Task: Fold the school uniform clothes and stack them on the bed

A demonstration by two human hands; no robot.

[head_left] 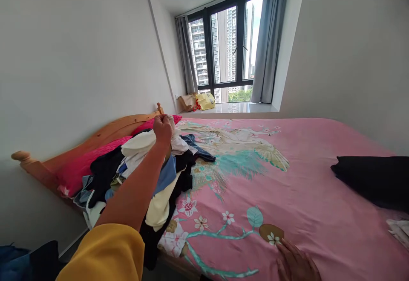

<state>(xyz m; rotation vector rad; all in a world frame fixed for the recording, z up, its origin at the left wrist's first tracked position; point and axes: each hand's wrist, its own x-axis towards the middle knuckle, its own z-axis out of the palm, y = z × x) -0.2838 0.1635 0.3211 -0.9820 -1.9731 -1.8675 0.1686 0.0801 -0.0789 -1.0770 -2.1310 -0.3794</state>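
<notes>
My left hand [162, 127], at the end of a yellow sleeve, reaches over the pile to the far left of the bed. Its fingers are closed on a whitish garment [179, 143], whose exact kind I cannot make out. Around it lies a heap of mixed clothes, with a cream garment [159, 207], a blue cloth [167, 174], dark jeans [201, 149] and a black garment [107, 172]. My right hand [297, 259] rests on the pink flowered bedsheet [306, 178], fingers stretched out and holding nothing.
Folded black cloth [373, 181] lies at the bed's right, above a pale cloth [399, 230]. Red pillows [75, 170] lean against the wooden headboard [108, 134]. Bags [204, 101] stand on the windowsill. Dark blue fabric [25, 264] shows at lower left.
</notes>
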